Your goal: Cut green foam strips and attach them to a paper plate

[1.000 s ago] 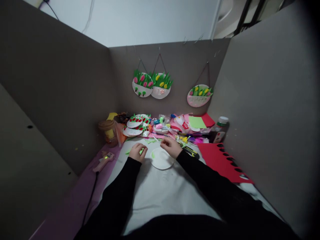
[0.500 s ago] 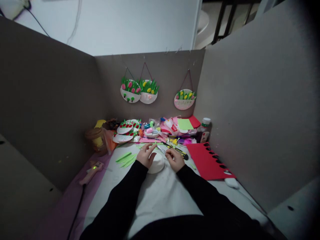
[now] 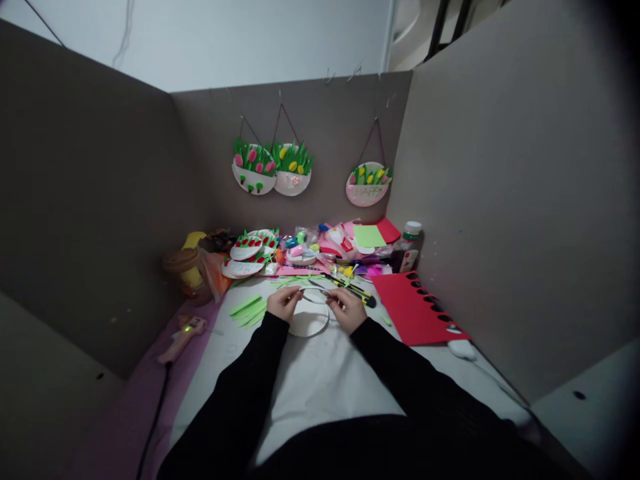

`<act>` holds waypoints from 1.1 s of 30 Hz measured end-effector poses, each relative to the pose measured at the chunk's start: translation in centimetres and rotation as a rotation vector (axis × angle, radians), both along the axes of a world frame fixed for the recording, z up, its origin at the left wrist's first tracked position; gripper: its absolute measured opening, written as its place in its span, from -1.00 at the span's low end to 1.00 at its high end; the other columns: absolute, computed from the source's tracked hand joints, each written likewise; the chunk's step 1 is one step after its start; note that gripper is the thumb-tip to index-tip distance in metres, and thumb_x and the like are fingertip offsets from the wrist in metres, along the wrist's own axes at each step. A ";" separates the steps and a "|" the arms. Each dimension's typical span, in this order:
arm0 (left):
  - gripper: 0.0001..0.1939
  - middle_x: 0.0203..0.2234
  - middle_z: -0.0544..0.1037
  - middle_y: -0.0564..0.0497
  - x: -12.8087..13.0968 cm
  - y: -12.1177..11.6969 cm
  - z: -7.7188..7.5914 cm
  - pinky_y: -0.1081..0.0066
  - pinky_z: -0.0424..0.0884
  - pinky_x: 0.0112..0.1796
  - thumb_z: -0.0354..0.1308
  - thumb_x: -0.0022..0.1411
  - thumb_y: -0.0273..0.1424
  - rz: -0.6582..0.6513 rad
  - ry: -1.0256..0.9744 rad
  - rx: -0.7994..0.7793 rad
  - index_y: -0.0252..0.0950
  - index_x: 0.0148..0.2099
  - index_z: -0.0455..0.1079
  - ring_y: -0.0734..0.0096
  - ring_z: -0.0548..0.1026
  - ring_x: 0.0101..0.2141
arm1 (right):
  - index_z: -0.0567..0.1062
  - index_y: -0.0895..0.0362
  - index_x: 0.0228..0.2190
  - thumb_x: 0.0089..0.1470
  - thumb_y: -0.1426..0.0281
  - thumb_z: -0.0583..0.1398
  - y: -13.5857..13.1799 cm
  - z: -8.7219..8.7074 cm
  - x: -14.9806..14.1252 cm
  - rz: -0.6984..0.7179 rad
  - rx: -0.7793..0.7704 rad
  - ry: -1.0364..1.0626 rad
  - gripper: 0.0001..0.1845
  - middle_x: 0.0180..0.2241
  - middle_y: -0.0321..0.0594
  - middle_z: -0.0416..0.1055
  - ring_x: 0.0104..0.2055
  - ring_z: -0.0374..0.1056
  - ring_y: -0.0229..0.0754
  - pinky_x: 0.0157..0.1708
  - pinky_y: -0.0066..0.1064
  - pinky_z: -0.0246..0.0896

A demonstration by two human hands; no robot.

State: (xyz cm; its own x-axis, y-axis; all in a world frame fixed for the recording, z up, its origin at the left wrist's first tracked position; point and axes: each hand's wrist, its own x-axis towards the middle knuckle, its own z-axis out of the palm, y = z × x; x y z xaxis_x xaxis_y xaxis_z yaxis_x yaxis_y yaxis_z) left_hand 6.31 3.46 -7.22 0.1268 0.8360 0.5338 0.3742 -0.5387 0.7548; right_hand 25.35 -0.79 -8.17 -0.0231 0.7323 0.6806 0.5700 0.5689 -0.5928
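My left hand (image 3: 283, 303) and my right hand (image 3: 347, 309) are both closed, gripping opposite sides of a thin whitish ring (image 3: 316, 301), which looks like a narrow roll of tape. They hold it over a white paper plate (image 3: 309, 325) on the table. Behind the ring lies a thin pointed dark thing, too small to name. Close to my left hand is a bunch of light green paper strips (image 3: 249, 311). A black and yellow utility knife (image 3: 361, 294) lies just beyond my right hand.
Red paper (image 3: 420, 313) with cut-out holes lies at right beside a white mouse-like object (image 3: 461, 349). A pink glue gun (image 3: 184, 339) with a cord is at left. Decorated plates (image 3: 246, 269), packets and a bottle (image 3: 407, 247) line the back; grey panels (image 3: 320, 133) enclose the table.
Both hands now hold the whitish ring level between them; before, my left fingers were spread and my right hand pinched a small light-coloured thing. The view has tilted down slightly.
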 end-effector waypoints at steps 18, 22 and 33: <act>-0.51 -0.31 0.54 -0.12 0.6 -1.1 0.9 0.29 0.31 -0.12 -0.07 0.16 -0.02 -0.337 -0.062 -0.132 -0.33 -0.28 0.46 0.26 0.46 -0.22 | 0.49 0.12 -0.40 -0.02 0.48 0.03 0.7 -0.6 0.5 -0.049 -0.018 -0.046 -0.76 -0.47 -0.20 0.47 -0.37 0.38 -0.18 -0.35 -0.40 0.26; -0.49 -0.40 0.54 -0.09 0.8 -1.5 0.9 0.35 0.32 -0.21 -0.09 0.17 -0.01 -0.498 0.032 -0.230 -0.35 -0.34 0.45 0.30 0.46 -0.31 | 0.51 0.11 -0.44 -0.03 0.44 0.05 1.3 -1.1 0.8 -0.147 -0.108 -0.002 -0.78 -0.55 -0.23 0.44 -0.40 0.38 -0.16 -0.34 -0.38 0.27; -0.69 -0.56 0.45 0.03 1.3 -1.4 0.3 0.44 0.30 -0.35 -0.10 0.21 -0.24 -0.294 0.156 -0.091 -0.31 -0.42 0.34 0.46 0.39 -0.47 | 0.44 0.10 -0.27 -0.02 0.44 0.13 0.1 0.3 0.0 -0.120 0.194 -0.060 -0.80 -0.29 -0.13 0.32 -0.19 0.25 -0.10 -0.18 -0.23 0.21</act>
State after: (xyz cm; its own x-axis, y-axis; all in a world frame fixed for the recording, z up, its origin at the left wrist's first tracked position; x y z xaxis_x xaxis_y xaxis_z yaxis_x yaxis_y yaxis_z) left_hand 7.60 2.02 -6.89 0.4439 0.7949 0.4136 0.3279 -0.5737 0.7506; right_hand 25.32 -0.73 -7.89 0.0119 0.5874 0.8092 0.6716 0.5949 -0.4417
